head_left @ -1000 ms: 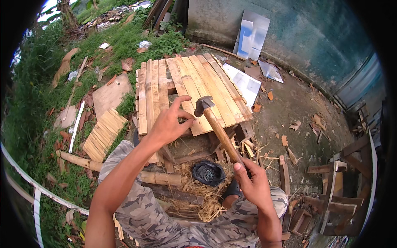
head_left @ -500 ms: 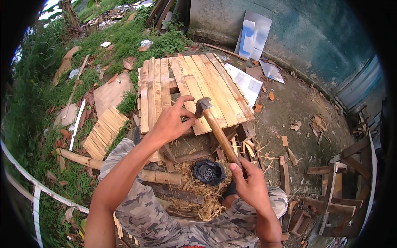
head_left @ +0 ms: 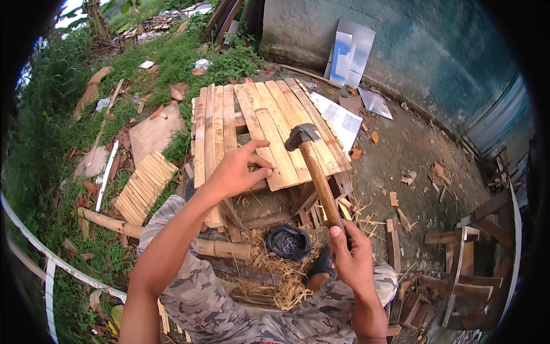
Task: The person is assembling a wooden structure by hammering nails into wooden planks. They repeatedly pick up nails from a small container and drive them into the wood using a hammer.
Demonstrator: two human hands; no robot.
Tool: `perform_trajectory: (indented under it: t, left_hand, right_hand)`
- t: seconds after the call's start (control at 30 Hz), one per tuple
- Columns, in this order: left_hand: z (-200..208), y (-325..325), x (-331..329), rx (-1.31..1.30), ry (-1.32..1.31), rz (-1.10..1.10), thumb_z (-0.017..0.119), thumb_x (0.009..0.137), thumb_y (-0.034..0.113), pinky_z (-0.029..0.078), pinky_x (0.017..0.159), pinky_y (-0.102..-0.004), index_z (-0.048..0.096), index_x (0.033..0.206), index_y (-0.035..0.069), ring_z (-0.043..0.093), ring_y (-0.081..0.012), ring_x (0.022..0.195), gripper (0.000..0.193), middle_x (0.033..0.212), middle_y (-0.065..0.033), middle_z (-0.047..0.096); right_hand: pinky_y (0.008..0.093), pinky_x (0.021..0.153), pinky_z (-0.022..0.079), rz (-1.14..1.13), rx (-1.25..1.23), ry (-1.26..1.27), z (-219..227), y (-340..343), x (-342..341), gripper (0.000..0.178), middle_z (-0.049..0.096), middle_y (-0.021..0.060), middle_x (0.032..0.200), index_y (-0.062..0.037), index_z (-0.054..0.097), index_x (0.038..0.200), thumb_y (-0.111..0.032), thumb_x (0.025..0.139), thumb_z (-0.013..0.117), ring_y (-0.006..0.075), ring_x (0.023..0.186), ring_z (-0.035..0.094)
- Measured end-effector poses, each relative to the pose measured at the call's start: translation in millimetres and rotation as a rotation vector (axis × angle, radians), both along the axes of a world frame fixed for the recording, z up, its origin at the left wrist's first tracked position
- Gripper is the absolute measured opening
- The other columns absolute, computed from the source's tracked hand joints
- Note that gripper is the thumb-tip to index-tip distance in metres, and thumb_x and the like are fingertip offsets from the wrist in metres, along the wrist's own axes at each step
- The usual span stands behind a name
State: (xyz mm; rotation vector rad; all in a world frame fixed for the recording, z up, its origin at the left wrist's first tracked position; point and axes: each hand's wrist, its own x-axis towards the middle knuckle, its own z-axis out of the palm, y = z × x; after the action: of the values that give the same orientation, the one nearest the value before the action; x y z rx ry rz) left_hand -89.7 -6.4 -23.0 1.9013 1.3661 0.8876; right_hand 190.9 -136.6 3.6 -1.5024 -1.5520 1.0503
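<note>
– What is the left hand [head_left: 238, 172] doing?
– It rests on the near edge of the slatted wooden panel [head_left: 260, 129], thumb and forefinger pinched close as if on something too small to make out, the other fingers curled loosely.
– And the right hand [head_left: 349, 258]?
– At four o'clock from it, wrapped tight round the end of the hammer [head_left: 315, 169] handle. The shaft slants up toward eleven o'clock, the metal head just right of the left fingertips, over the slats.

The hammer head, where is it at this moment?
In the head view, the hammer head is centre frame, raised over the slatted wooden panel, just right of the left hand.
</note>
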Motion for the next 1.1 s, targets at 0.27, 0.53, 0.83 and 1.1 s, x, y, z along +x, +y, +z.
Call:
perform_trajectory:
  t: [0.27, 0.53, 0.83, 1.1]
  left_hand:
    - [4.6, 37.0, -0.5, 0.128, 0.259, 0.179, 0.072, 0.092, 0.037, 0.046, 0.106, -0.0446, 0.054, 0.138, 0.003, 0.062, -0.0324, 0.121, 0.061, 0.131, -0.0198, 0.065]
    - [-13.4, 76.6, 20.2, -0.077, 0.666, 0.339, 0.041, 0.098, 0.067, 0.012, 0.122, -0.0588, 0.028, 0.156, -0.003, 0.024, -0.0438, 0.151, 0.091, 0.161, -0.0322, 0.025]
    - [-23.9, 79.1, 26.8, -0.046, 0.761, 0.324, 0.035, 0.100, 0.063, 0.004, 0.122, -0.0616, 0.025, 0.157, -0.004, 0.018, -0.0501, 0.151, 0.088, 0.160, -0.0371, 0.020]
    - [-21.8, 73.5, 33.0, -0.049, 0.749, 0.316, 0.032, 0.102, 0.062, 0.004, 0.121, -0.0632, 0.023, 0.158, -0.003, 0.016, -0.0501, 0.151, 0.086, 0.160, -0.0372, 0.018]
  right_hand:
    - [0.0227, 0.051, 0.037, 0.003, -0.014, -0.032, -16.8, 3.1, 8.1, 0.034, 0.051, -0.0047, 0.068, 0.0024, 0.065, 0.114, -0.029, 0.105, 0.059, 0.0041, 0.058, 0.045]
    - [0.0227, 0.051, 0.036, 0.035, -0.016, -0.038, -17.9, 3.5, 2.1, 0.033, 0.050, -0.0053, 0.068, 0.0026, 0.064, 0.115, -0.028, 0.105, 0.059, 0.0040, 0.057, 0.044]
    - [0.0213, 0.050, 0.034, 0.047, -0.059, 0.065, -0.4, 0.2, -6.6, 0.033, 0.050, -0.0044, 0.070, 0.0018, 0.064, 0.117, -0.029, 0.106, 0.059, 0.0031, 0.057, 0.043]
    - [0.0275, 0.057, 0.044, 0.032, -0.146, -0.083, 20.9, -6.4, -17.2, 0.031, 0.059, 0.0019, 0.067, 0.0007, 0.067, 0.117, -0.026, 0.103, 0.061, 0.0081, 0.061, 0.053]
